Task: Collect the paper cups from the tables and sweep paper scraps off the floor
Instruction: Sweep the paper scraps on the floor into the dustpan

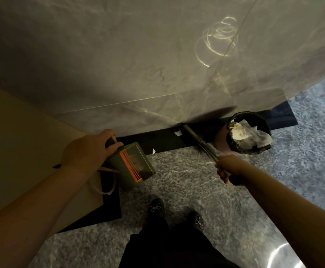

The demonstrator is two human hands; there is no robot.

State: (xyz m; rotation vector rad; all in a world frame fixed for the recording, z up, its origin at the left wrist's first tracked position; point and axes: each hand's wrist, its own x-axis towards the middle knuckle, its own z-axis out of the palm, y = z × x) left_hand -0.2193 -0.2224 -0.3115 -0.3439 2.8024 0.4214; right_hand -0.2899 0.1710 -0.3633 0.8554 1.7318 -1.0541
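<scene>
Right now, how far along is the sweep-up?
Done: the bin already holds crumpled paper. No paper cups in view, so that part can't be judged.
In hand: left hand grips the green dustpan; right hand grips the broom handle, reaching toward the dark strip at the wall base.
Left: two white paper scraps lie on that strip, unswept.

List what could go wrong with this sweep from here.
1. The paper scraps lie tight along the dark strip at the wall's foot; the broom in the right hand may push them along it instead of out.
2. The dustpan, held in the left hand, is off the floor, so scraps have nowhere to land.
3. The waste bin is heaped; a broom knock could spill paper.
</scene>
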